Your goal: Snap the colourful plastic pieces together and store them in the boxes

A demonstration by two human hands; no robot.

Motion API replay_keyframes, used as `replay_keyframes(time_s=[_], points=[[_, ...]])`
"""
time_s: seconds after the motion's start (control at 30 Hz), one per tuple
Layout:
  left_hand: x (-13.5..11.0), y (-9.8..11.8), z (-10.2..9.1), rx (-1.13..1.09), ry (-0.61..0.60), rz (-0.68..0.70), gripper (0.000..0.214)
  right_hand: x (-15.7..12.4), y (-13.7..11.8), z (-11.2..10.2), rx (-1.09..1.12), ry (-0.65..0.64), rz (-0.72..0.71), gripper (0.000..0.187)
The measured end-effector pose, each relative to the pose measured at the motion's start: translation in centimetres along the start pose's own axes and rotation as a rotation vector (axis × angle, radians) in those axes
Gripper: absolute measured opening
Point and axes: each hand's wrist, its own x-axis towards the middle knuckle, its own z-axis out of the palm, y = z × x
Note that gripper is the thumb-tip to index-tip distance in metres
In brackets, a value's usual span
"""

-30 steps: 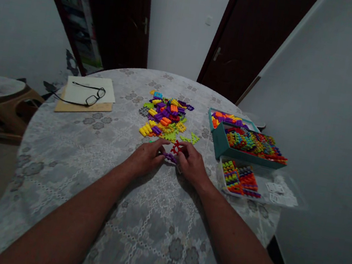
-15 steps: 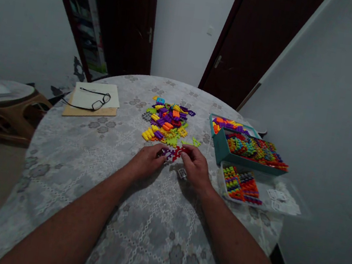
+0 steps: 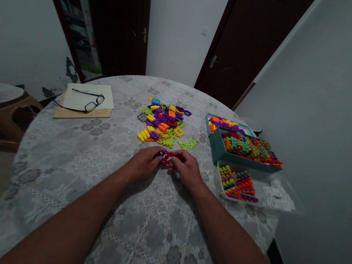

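Observation:
Over the near-middle of the table, my left hand pinches a purple toothed building piece, mostly hidden by the fingers. Right beside it is a red building piece, gripped between the thumb and fingers of my right hand. The red and purple pieces touch or overlap; whether they are locked together I cannot tell. Just beyond both hands lies a heap of mixed plastic building pieces in yellow, purple, orange and green. Loose lime-green pieces lie at the heap's near right side.
To the right stand a teal box of colourful pieces, its teal lid holding more, and a clear plastic tray with pieces and white parts. Eyeglasses rest on papers at the left. A stool stands beyond the table.
My hands have come closer together, and the purple and red pieces now show less between the fingers. The whole view has shifted slightly.

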Motion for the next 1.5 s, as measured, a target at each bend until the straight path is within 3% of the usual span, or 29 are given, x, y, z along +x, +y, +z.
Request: replay_keyframes(time_s=[0.23,0.33,0.43,0.57,0.67,0.9,1.17,1.33,1.5], points=[[-0.3,0.3,0.1,-0.014,-0.028,0.016,0.035,0.3,1.5,0.4,-0.097,-0.032,-0.022,0.024],[-0.3,0.2,0.2,0.061,-0.015,0.03,0.032,0.7,1.2,-0.8,-0.41,0.02,-0.234,0.019],[-0.4,0.1,0.4,0.124,-0.011,0.035,0.038,1.6,1.1,-2.4,-0.826,0.142,-0.462,0.029],[-0.5,0.0,0.5,0.134,-0.046,0.052,0.047,2.3,1.7,-3.3,-1.217,0.268,-0.393,0.041],[-0.5,0.0,0.6,0.137,-0.081,0.059,0.05,2.3,1.9,-3.2,-1.353,0.28,-0.312,0.035],[-0.6,-0.5,0.9,0.144,-0.105,0.086,0.053,1.4,0.9,-3.6,-1.301,0.173,-0.241,0.013],[-0.7,0.0,0.8,0.11,-0.065,0.073,0.045,0.9,-0.1,-3.8,-1.04,0.048,-0.376,0.027],[-0.6,-0.1,0.8,0.128,-0.066,0.051,0.053,0.4,-0.7,-3.3,-0.891,-0.063,-0.398,0.02],[-0.4,-0.3,0.7,0.169,-0.056,0.061,0.046,-0.1,-0.4,-2.5,-0.798,-0.134,-0.397,0.018]])
